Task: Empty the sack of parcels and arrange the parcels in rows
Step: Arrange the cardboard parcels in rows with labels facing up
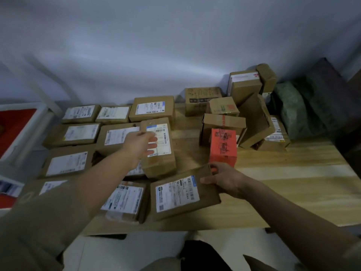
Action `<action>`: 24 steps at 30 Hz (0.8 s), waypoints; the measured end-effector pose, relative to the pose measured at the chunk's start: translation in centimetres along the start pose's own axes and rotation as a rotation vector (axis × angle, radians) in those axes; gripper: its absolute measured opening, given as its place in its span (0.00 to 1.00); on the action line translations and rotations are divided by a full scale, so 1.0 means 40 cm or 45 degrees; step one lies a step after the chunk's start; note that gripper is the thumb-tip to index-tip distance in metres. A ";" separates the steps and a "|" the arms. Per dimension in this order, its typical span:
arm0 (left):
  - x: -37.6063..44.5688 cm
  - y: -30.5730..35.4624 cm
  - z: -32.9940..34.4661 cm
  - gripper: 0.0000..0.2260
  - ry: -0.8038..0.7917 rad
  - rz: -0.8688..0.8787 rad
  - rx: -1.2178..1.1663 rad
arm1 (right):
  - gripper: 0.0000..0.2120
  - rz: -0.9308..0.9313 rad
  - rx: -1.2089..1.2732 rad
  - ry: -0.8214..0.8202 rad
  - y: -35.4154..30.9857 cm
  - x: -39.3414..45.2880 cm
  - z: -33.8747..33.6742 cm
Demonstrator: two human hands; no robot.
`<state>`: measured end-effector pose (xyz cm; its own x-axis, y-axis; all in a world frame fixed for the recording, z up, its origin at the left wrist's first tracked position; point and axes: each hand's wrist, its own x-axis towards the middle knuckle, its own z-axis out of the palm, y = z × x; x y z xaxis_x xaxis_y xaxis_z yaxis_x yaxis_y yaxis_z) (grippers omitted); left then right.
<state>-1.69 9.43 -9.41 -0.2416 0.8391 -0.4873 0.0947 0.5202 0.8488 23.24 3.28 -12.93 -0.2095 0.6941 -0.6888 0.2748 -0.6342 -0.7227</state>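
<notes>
Brown parcels [158,147], labels unreadable.

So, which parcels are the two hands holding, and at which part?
The right hand grips the flat labelled parcel at its right end. The left hand lies on the upright brown parcel, over its label; whether it grips cannot be told.

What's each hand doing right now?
Left hand: holding a tilted brown parcel.
Right hand: gripping the flat labelled parcel by its edge.
</notes>
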 end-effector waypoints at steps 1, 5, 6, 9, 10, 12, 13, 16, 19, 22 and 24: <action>-0.011 -0.016 -0.010 0.08 0.004 0.004 0.002 | 0.28 -0.011 -0.072 0.062 0.025 0.005 0.016; -0.050 -0.053 -0.038 0.10 -0.009 -0.004 -0.021 | 0.30 -0.086 -0.436 0.515 0.092 -0.006 0.045; -0.057 -0.057 -0.037 0.10 -0.010 -0.008 -0.032 | 0.25 -0.109 -0.413 0.631 0.101 -0.011 0.040; -0.084 -0.063 -0.012 0.10 -0.022 0.037 -0.017 | 0.18 -0.195 -0.329 0.834 0.101 -0.029 0.014; -0.092 -0.065 0.003 0.08 -0.041 0.073 0.007 | 0.19 -0.211 -0.285 0.871 0.097 -0.033 0.005; -0.118 -0.069 0.040 0.05 -0.103 0.168 0.094 | 0.23 -0.216 -0.172 0.907 0.092 -0.030 -0.014; -0.130 -0.072 0.060 0.07 -0.145 0.225 0.179 | 0.25 -0.207 -0.120 0.911 0.089 -0.027 -0.022; -0.162 -0.081 0.128 0.25 -0.268 0.316 0.477 | 0.31 -0.192 0.028 0.884 0.082 -0.008 -0.049; -0.159 -0.085 0.209 0.40 -0.343 0.296 0.563 | 0.33 -0.228 0.116 0.808 0.066 0.004 -0.073; -0.140 -0.078 0.318 0.50 -0.273 0.302 0.605 | 0.27 -0.317 0.088 0.619 0.061 0.003 -0.117; -0.123 -0.077 0.397 0.54 -0.176 0.332 0.702 | 0.26 -0.296 0.036 0.510 0.066 0.005 -0.163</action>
<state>14.55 6.22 -12.89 -0.0197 0.9433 -0.3314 0.6269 0.2698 0.7309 30.03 3.98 -14.60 0.1184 0.8922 -0.4359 0.2364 -0.4517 -0.8603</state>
